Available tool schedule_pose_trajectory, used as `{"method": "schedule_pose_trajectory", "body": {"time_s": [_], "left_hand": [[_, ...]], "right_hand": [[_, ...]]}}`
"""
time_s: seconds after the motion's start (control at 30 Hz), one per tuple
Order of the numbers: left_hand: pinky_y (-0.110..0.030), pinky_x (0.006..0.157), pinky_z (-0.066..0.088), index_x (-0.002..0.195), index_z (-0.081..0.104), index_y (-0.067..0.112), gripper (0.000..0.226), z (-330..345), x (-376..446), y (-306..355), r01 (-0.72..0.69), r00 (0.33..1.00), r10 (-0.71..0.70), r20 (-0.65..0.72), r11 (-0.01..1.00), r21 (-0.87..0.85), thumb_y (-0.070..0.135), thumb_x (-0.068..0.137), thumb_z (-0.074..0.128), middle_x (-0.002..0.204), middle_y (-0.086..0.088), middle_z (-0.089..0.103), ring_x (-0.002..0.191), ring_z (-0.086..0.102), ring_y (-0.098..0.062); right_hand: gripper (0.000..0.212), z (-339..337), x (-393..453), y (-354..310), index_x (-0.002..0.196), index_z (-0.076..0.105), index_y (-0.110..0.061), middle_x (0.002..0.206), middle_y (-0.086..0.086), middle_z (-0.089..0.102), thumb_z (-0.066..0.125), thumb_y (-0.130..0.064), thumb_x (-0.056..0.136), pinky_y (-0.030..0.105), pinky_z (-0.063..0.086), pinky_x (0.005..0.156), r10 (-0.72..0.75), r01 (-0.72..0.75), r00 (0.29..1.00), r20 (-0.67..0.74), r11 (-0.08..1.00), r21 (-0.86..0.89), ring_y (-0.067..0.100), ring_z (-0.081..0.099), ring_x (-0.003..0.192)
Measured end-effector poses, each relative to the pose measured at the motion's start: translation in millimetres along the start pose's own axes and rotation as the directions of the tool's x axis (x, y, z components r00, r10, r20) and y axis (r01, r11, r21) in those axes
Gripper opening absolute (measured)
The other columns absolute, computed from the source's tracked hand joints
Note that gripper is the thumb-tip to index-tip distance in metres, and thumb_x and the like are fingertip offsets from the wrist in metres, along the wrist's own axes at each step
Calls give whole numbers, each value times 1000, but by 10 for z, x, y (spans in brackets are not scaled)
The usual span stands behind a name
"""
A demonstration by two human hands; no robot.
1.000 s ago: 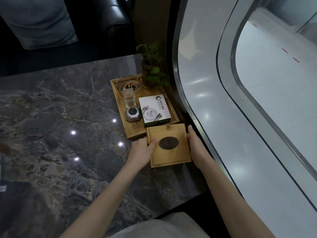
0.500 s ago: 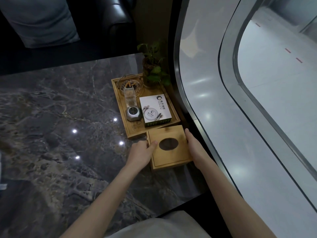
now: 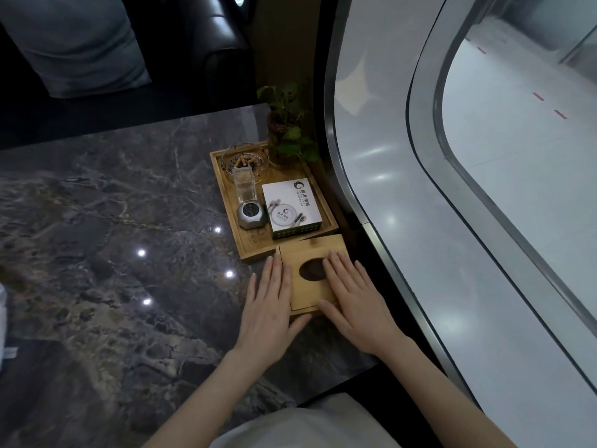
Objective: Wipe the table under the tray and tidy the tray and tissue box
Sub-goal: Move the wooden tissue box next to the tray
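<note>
A square wooden tissue box point(image 3: 308, 258) with an oval slot lies on the dark marble table point(image 3: 113, 237), right in front of a wooden tray point(image 3: 226, 195). My left hand point(image 3: 269, 300) lies flat with fingers apart on the box's left edge and the table beside it. My right hand point(image 3: 352, 299) lies flat on the right half of the box's lid, fingers spread. The tray holds a glass ashtray point(image 3: 245, 160) with butts, a clear holder point(image 3: 244, 185), a grey hexagonal device point(image 3: 252, 216) and a white card box point(image 3: 290, 205).
A potted plant point(image 3: 287, 134) stands at the tray's far right corner. A curved metal-framed glass railing point(image 3: 371, 205) runs close along the table's right side. Dark sofa with a grey cushion point(image 3: 74, 43) lies beyond the table. Something white point(image 3: 2, 321) shows at the left edge.
Both hands left the sides of the tissue box and now rest flat, palms down, on its top. The box sits close against the tray's near edge.
</note>
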State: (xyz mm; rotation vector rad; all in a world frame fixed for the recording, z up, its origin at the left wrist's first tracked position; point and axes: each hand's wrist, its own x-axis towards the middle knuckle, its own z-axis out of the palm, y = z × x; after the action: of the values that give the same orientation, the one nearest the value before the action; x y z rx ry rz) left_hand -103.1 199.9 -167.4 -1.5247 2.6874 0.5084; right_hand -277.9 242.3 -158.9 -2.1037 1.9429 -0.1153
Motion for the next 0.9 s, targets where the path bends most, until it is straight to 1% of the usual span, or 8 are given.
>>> {"method": "schedule_pose_trajectory", "body": {"time_s": [0.03,0.1,0.2,0.33,0.43,0.57,0.73,0.9], "left_hand": [[-48,110,26,141,21,3,85,11,17,-6,-8,1000,8,-10,999,37,62,81,26,151,-16,21,140,20,-26],[-49,106,30,139,27,3,83,33,33,-25,-29,999,30,-14,996,85,63,81,26,148,-15,31,137,28,-25],[-47,108,22,141,23,4,84,46,39,-51,-48,998,51,-25,994,93,66,84,19,150,-13,27,138,22,-23],[-46,108,19,141,20,5,85,45,38,-51,-54,998,58,-29,994,99,67,85,10,151,-12,23,138,17,-23],[-46,108,20,141,21,5,85,45,43,-50,-52,998,56,-41,994,91,67,85,9,151,-12,24,138,18,-23],[-45,110,16,142,16,5,84,64,58,-16,-53,997,56,-50,997,53,67,84,15,151,-9,12,139,16,-23],[-38,112,4,143,5,7,86,50,121,73,-54,997,52,-57,998,-31,65,81,18,150,-5,-3,140,1,-20],[-30,111,-5,143,-8,11,86,6,191,122,-55,997,52,-51,997,-60,64,80,18,147,-1,-19,137,-15,-13]], "right_hand": [[71,11,-13,-9,145,9,-15,155,3,5,7,-59,89,26,-10,114,-10,10,1000,14,1000,-8,14,-3,143],[74,4,-11,-12,144,5,-17,154,0,1,5,-62,85,23,-13,114,-8,8,999,39,1000,13,11,-8,141],[73,-75,43,36,143,-4,-19,151,-6,-8,3,-59,81,23,-12,113,18,-21,998,66,999,50,6,-15,138],[78,-126,101,76,145,2,-13,156,0,1,-5,-55,80,25,-7,113,28,-31,996,80,999,42,6,-15,136],[71,-128,98,46,146,4,-11,157,3,3,5,-54,89,31,-1,118,30,-33,997,76,999,41,8,-15,136],[59,-145,121,-4,146,0,-12,158,4,-1,23,-40,98,25,-7,113,79,-84,993,84,995,60,6,-16,135],[60,-127,183,-79,145,2,-8,157,9,0,25,-38,98,27,-7,111,157,-158,987,34,986,50,10,-17,132],[55,-72,216,-52,145,3,-11,158,6,1,24,-31,100,29,-3,116,131,-133,991,32,987,95,10,-12,139]]}}
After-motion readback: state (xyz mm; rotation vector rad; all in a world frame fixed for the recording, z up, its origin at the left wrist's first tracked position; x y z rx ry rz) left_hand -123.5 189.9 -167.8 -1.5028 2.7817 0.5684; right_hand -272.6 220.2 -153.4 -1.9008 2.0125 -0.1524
